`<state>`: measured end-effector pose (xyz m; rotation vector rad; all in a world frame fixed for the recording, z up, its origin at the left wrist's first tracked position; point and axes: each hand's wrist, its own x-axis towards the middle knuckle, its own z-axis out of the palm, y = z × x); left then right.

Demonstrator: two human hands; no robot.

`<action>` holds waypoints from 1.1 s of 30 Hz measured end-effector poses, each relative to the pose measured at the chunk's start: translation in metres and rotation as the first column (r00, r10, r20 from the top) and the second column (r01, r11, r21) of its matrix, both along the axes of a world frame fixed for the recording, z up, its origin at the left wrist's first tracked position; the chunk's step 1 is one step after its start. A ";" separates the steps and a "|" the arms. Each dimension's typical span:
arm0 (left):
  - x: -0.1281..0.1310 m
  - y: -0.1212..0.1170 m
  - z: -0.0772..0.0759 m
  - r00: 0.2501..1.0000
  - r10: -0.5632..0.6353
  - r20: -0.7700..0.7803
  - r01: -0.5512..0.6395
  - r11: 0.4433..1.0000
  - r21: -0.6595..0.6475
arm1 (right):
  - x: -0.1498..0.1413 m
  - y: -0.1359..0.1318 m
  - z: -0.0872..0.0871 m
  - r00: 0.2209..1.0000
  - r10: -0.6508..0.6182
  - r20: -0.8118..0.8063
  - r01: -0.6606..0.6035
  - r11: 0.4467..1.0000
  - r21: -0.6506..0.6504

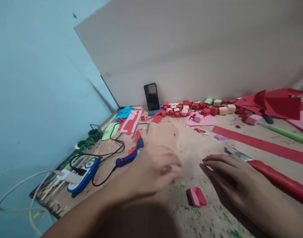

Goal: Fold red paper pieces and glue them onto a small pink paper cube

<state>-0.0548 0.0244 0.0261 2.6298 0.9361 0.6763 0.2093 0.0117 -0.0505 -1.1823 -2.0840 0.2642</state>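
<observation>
We are resting our right hand [237,180] flat on the table [191,145], fingers spread and holding nothing, with the long red-handled cutter [270,172] lying just beside it, its metal blade pointing away from us, probably parked there so it is within reach. Our left hand [152,168] is blurring over the middle of the table; it looks loosely open, though we cannot tell for sure whether anything small is under the fingers. A small pink folded box [197,196] is sitting on the table between the two hands, nearer to us, touching neither.

Off to the left, a blue glue gun [129,158] is lying on its side with its cord running to a blue and white power strip [83,175] at the table's edge. A phone [151,97] is leaning upright against the white board [191,49], likely so its screen faces us. Finished little boxes [193,109] are piling along the board's foot, and a red paper strip [262,145] is lying flat to the right.
</observation>
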 end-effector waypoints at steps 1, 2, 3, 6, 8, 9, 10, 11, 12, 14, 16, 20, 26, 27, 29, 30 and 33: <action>-0.005 0.006 0.003 0.994 0.107 -0.009 -0.107 0.994 0.001 | 0.001 0.001 -0.001 1.000 -0.021 -0.005 0.021 1.000 0.007; -0.009 0.012 0.004 0.978 0.200 -0.064 -0.201 0.980 -0.005 | 0.002 0.003 -0.002 0.999 -0.044 -0.006 0.044 0.999 0.014; -0.013 0.018 0.005 0.952 0.275 -0.132 -0.279 0.960 -0.007 | 0.003 0.004 -0.003 0.998 -0.058 0.000 0.058 0.998 0.016; -0.021 0.034 -0.001 0.898 0.339 -0.281 -0.364 0.931 -0.039 | 0.008 0.008 -0.005 0.998 -0.028 0.050 0.028 1.000 -0.009; -0.022 0.039 -0.006 0.894 0.318 -0.316 -0.356 0.932 -0.068 | 0.010 0.008 -0.005 0.998 0.004 0.066 -0.002 1.000 -0.030; -0.021 0.040 -0.008 0.897 0.305 -0.320 -0.346 0.935 -0.078 | 0.010 0.007 -0.004 0.998 0.005 0.058 -0.003 0.999 -0.036; -0.019 0.040 -0.009 0.902 0.291 -0.319 -0.333 0.939 -0.085 | 0.009 0.006 -0.003 0.999 -0.003 0.039 0.005 0.999 -0.040; -0.016 0.038 -0.009 0.908 0.280 -0.313 -0.321 0.943 -0.088 | 0.008 0.005 -0.002 1.000 -0.017 0.013 0.018 0.999 -0.048; -0.012 0.034 -0.009 0.913 0.269 -0.307 -0.310 0.946 -0.092 | 0.007 0.004 0.000 1.000 -0.028 -0.013 0.028 0.998 -0.060; -0.003 0.024 -0.009 0.928 0.239 -0.287 -0.278 0.955 -0.104 | 0.006 0.002 0.003 0.997 -0.039 -0.067 0.032 0.995 -0.095; 0.008 0.011 -0.011 0.952 0.170 -0.254 -0.205 0.972 -0.118 | 0.006 0.001 0.006 0.991 -0.023 -0.131 0.004 0.990 -0.139; 0.022 -0.007 -0.018 0.977 0.000 -0.215 -0.029 0.991 -0.132 | 0.005 -0.002 0.014 0.946 -0.024 -0.324 -0.065 0.963 -0.261; 0.027 -0.010 -0.024 0.980 0.113 0.162 -0.082 0.979 -0.187 | -0.001 -0.010 0.026 0.796 -0.148 -0.587 -0.280 0.770 -0.574; 0.028 -0.010 -0.024 0.965 0.132 0.227 -0.080 0.971 -0.224 | -0.003 -0.012 0.027 0.758 -0.168 -0.631 -0.332 0.732 -0.595; 0.030 -0.013 -0.023 0.933 0.149 0.327 -0.047 0.952 -0.302 | -0.007 -0.016 0.027 0.671 -0.220 -0.708 -0.420 0.674 -0.607; 0.032 -0.015 -0.023 0.918 0.149 0.367 -0.022 0.944 -0.329 | -0.009 -0.018 0.028 0.639 -0.246 -0.729 -0.442 0.658 -0.609; 0.035 -0.018 -0.025 0.892 0.141 0.429 0.025 0.933 -0.359 | -0.012 -0.021 0.029 0.628 -0.273 -0.729 -0.450 0.637 -0.626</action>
